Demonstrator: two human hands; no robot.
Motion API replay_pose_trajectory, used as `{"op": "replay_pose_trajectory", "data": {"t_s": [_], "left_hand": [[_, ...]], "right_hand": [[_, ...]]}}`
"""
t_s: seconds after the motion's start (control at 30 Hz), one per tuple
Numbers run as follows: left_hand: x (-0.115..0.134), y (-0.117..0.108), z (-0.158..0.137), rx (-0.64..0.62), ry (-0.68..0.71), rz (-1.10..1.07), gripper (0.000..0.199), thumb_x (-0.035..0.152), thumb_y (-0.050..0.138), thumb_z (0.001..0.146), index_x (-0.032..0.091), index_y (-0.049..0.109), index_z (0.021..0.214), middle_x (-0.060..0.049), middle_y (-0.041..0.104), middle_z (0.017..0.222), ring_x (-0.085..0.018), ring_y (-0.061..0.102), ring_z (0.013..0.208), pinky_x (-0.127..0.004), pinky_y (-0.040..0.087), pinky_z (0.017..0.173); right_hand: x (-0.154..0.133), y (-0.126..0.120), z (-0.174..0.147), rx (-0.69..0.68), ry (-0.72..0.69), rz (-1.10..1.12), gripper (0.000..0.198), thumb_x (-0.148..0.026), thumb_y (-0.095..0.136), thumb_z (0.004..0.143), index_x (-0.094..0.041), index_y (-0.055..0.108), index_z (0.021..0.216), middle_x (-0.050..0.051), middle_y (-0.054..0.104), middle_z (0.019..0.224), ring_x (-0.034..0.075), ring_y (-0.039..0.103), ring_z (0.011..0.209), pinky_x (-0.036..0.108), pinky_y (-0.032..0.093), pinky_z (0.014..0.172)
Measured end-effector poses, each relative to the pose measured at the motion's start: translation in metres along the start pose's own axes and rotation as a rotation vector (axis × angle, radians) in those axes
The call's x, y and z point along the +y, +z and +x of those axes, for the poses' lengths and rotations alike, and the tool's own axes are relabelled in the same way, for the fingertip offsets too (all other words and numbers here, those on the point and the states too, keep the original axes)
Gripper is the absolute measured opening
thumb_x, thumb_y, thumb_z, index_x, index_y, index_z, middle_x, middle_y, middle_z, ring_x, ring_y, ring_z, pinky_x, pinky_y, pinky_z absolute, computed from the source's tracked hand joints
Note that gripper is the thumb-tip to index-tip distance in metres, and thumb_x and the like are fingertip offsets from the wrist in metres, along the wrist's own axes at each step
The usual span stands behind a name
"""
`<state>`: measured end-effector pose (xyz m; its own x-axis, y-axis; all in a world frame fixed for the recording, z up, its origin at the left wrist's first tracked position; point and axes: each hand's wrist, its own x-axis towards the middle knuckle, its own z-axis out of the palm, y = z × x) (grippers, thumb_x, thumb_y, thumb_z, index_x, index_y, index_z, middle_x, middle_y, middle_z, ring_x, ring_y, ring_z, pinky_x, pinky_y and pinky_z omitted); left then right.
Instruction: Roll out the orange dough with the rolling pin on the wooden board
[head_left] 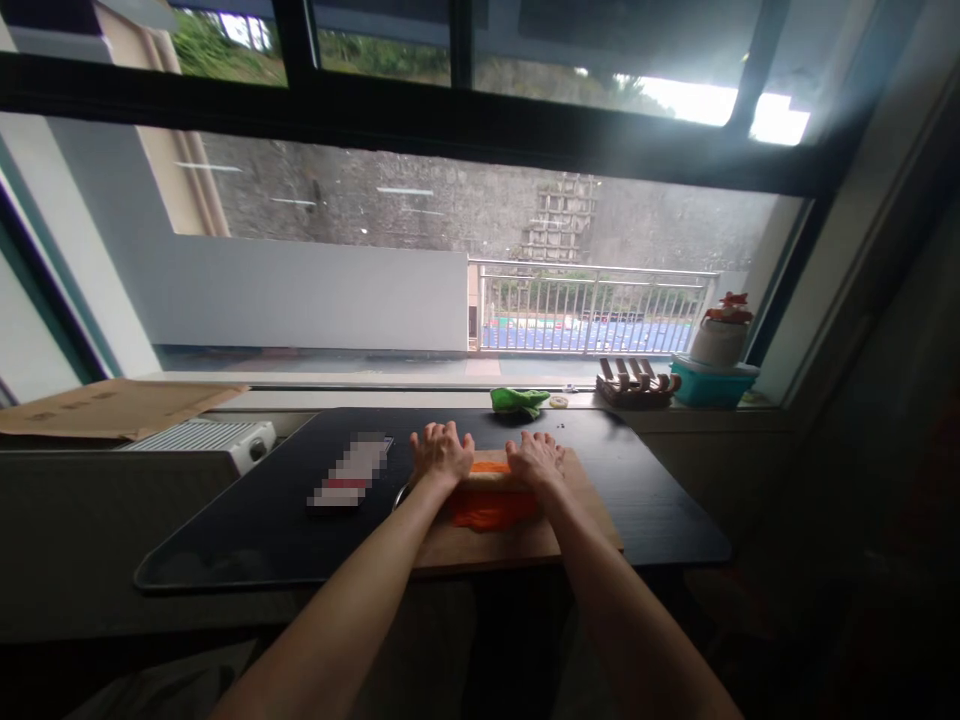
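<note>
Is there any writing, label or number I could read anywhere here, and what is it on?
None can be read.
Flat pack on the black table, left of the left hand: blurred out; only a red band shows.
Cardboard sheet on the sill: faint marks, too small to read.
Colourful strip behind the railing outside: too far to read.
Teal box and white jar: no legible label.

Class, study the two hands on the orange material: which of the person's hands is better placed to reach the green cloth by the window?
Right, probably. The right hand lies nearly below the green cloth; the left hand lies further aside. Both press flat on the orange material.
</note>
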<state>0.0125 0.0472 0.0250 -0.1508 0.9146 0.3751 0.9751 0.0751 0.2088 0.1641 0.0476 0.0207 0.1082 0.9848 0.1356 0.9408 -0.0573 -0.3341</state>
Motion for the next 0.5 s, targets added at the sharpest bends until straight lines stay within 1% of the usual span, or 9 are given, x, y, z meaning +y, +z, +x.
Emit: {"op": "replay_pose_trajectory", "data": {"t_s": [0.07,0.13,0.23,0.3,0.37,0.5], "left_hand": [[0.001,0.002,0.010,0.057,0.006,-0.006,0.040,0.036,0.032,0.087,0.017,0.057,0.111,-0.014,0.061,0.119,-0.027,0.043,0.122,-0.048,0.024,0.105],[0.002,0.005,0.021,0.090,0.006,-0.009,0.037,0.034,0.033,0.087,0.018,0.057,0.109,-0.014,0.061,0.116,-0.028,0.044,0.120,-0.049,0.025,0.103],[0.002,0.011,0.032,0.091,0.026,-0.007,0.036,0.033,0.033,0.087,0.019,0.056,0.110,-0.013,0.060,0.118,-0.027,0.044,0.121,-0.049,0.022,0.106],[0.002,0.013,0.034,0.059,0.044,-0.003,0.038,0.033,0.034,0.086,0.019,0.053,0.115,-0.012,0.058,0.122,-0.026,0.041,0.124,-0.049,0.019,0.108],[0.001,0.015,0.032,0.007,0.036,0.000,0.043,0.034,0.036,0.085,0.017,0.049,0.122,-0.013,0.056,0.126,-0.027,0.038,0.127,-0.051,0.017,0.109],[-0.002,0.014,0.020,-0.113,-0.017,0.010,0.056,0.040,0.036,0.083,0.015,0.040,0.133,-0.015,0.050,0.134,-0.031,0.032,0.132,-0.056,0.017,0.107]], "right_hand": [[-0.002,0.000,0.013,-0.002,-0.004,-0.003,0.043,-0.042,0.031,0.090,-0.018,0.053,0.118,0.014,0.051,0.127,0.029,0.037,0.124,0.046,0.026,0.098],[-0.004,0.001,0.024,0.005,-0.011,-0.009,0.042,-0.041,0.030,0.091,-0.018,0.050,0.121,0.013,0.048,0.130,0.028,0.033,0.127,0.045,0.024,0.100],[-0.006,0.005,0.036,-0.002,-0.010,-0.019,0.042,-0.039,0.031,0.092,-0.018,0.048,0.124,0.013,0.044,0.134,0.027,0.028,0.130,0.046,0.021,0.102],[-0.005,0.008,0.039,-0.031,0.016,-0.024,0.044,-0.040,0.032,0.091,-0.017,0.048,0.124,0.015,0.044,0.134,0.030,0.030,0.129,0.048,0.022,0.101],[-0.004,0.010,0.036,-0.067,0.046,-0.027,0.046,-0.042,0.034,0.090,-0.015,0.048,0.125,0.018,0.046,0.132,0.032,0.035,0.126,0.050,0.025,0.098],[-0.001,0.009,0.019,-0.090,0.054,-0.025,0.049,-0.046,0.035,0.088,-0.016,0.051,0.123,0.017,0.051,0.127,0.032,0.040,0.122,0.049,0.028,0.097]]}}
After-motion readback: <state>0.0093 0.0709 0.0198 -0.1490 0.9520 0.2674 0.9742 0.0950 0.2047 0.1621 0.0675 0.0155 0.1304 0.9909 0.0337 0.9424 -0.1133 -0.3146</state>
